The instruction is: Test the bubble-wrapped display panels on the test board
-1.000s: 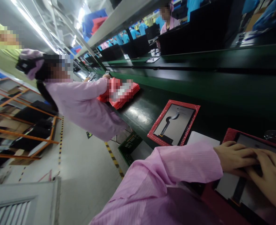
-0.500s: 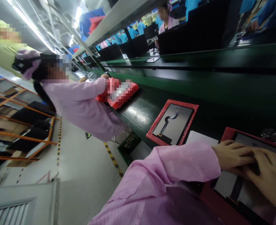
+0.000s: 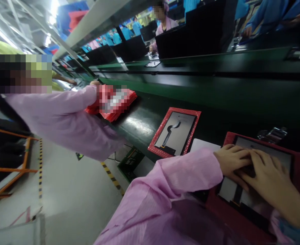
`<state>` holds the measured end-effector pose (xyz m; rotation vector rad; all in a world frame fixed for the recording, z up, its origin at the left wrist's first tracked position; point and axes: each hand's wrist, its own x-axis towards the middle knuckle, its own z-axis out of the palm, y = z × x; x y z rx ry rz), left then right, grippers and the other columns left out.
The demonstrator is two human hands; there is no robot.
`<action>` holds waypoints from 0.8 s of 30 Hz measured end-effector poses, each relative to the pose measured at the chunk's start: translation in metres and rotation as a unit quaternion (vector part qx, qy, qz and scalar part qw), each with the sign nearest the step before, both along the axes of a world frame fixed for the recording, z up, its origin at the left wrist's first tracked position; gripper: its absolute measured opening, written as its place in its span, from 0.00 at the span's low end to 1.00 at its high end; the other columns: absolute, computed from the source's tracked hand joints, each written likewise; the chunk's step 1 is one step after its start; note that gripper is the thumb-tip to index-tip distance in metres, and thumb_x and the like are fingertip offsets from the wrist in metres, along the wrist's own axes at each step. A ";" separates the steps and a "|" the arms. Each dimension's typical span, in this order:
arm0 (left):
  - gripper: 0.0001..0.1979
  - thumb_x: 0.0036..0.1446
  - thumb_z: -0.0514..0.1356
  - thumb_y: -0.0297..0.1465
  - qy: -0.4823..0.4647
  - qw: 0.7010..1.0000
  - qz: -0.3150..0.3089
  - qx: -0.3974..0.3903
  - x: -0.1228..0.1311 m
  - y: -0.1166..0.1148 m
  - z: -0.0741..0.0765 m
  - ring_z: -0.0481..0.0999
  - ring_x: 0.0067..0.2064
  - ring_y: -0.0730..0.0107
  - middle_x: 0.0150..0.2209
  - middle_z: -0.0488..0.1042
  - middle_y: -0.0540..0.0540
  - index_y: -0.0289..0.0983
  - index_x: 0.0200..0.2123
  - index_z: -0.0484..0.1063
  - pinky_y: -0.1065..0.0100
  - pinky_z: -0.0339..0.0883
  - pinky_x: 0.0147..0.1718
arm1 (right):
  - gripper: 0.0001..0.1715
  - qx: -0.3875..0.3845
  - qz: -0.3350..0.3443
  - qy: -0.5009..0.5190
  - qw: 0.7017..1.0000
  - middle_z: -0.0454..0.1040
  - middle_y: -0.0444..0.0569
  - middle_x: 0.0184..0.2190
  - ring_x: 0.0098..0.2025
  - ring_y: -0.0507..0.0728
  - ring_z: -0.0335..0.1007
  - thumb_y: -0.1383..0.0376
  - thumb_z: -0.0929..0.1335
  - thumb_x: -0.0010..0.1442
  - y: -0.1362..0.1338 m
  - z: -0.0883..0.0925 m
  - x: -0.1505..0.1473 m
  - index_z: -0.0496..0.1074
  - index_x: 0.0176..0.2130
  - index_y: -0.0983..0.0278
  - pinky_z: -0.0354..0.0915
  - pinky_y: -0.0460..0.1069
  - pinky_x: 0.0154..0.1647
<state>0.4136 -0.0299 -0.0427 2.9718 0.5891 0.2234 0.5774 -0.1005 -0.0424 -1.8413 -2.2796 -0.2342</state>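
My left hand [image 3: 235, 161] and my right hand [image 3: 269, 177] meet over a grey panel [image 3: 227, 188] with a dark flex strip, which lies on a red mat [image 3: 299, 170]. Both hands have bent fingers close together at the panel's middle, and whatever is between the fingertips is hidden. To the left, a similar panel [image 3: 181, 127] with a curved black strip rests on a red bubble-wrap sheet [image 3: 154, 148]. Between the two panels a white sheet [image 3: 204, 145] shows beyond my left sleeve.
A clear plastic and metal object [image 3: 273, 134] stands behind the red mat. Further left, a person in pink [image 3: 63, 112] reaches to a stack of red bubble-wrap packs [image 3: 118, 105]. Black partitions [image 3: 195, 34] and other people are across the bench.
The view has swung right, so bench and hands appear further left and more of the red mat shows. My hands remain together over the panel.
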 end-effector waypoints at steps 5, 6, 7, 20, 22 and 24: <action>0.46 0.51 0.65 0.55 -0.024 0.999 -0.020 -0.038 -0.004 0.002 0.002 0.65 0.60 0.46 0.58 0.67 0.30 0.24 0.60 0.66 0.49 0.56 0.62 | 0.32 0.012 0.025 0.003 1.000 0.68 0.62 0.56 0.52 0.68 0.66 0.51 0.60 0.65 -0.002 -0.003 0.000 0.60 0.60 0.68 0.65 0.59 0.47; 0.47 0.50 0.65 0.57 -0.024 0.999 -0.024 -0.043 -0.005 0.003 0.001 0.66 0.60 0.46 0.58 0.67 0.29 0.24 0.60 0.66 0.49 0.56 0.62 | 0.32 0.009 0.026 0.009 1.000 0.67 0.62 0.56 0.52 0.68 0.65 0.52 0.61 0.64 -0.002 -0.004 0.000 0.60 0.60 0.68 0.65 0.59 0.47; 0.48 0.49 0.65 0.58 -0.024 0.998 -0.024 -0.046 -0.005 0.003 0.001 0.66 0.60 0.46 0.57 0.67 0.29 0.24 0.59 0.66 0.50 0.56 0.62 | 0.31 0.003 0.025 0.016 1.000 0.67 0.62 0.56 0.53 0.68 0.65 0.53 0.62 0.64 -0.002 -0.004 0.000 0.61 0.59 0.68 0.64 0.59 0.48; 0.44 0.51 0.58 0.63 -0.025 0.996 -0.014 -0.080 -0.012 0.007 -0.008 0.68 0.56 0.45 0.54 0.69 0.32 0.31 0.55 0.68 0.45 0.62 0.59 | 0.27 -0.089 0.005 0.136 0.987 0.67 0.64 0.54 0.53 0.68 0.60 0.64 0.69 0.58 -0.004 0.018 -0.018 0.65 0.55 0.72 0.61 0.61 0.53; 0.44 0.52 0.57 0.64 -0.017 0.997 -0.010 -0.072 -0.015 0.010 -0.012 0.68 0.56 0.45 0.53 0.69 0.32 0.31 0.56 0.67 0.44 0.63 0.58 | 0.25 -0.084 -0.005 0.142 0.986 0.67 0.62 0.53 0.53 0.67 0.60 0.64 0.70 0.58 -0.003 0.018 -0.020 0.66 0.53 0.71 0.61 0.60 0.52; 0.43 0.52 0.56 0.64 -0.008 0.998 -0.001 -0.058 -0.018 0.013 -0.016 0.67 0.57 0.44 0.54 0.68 0.33 0.33 0.56 0.67 0.43 0.62 0.58 | 0.24 -0.081 -0.017 0.149 0.985 0.67 0.60 0.53 0.54 0.66 0.61 0.63 0.70 0.58 -0.003 0.018 -0.020 0.66 0.52 0.70 0.61 0.59 0.53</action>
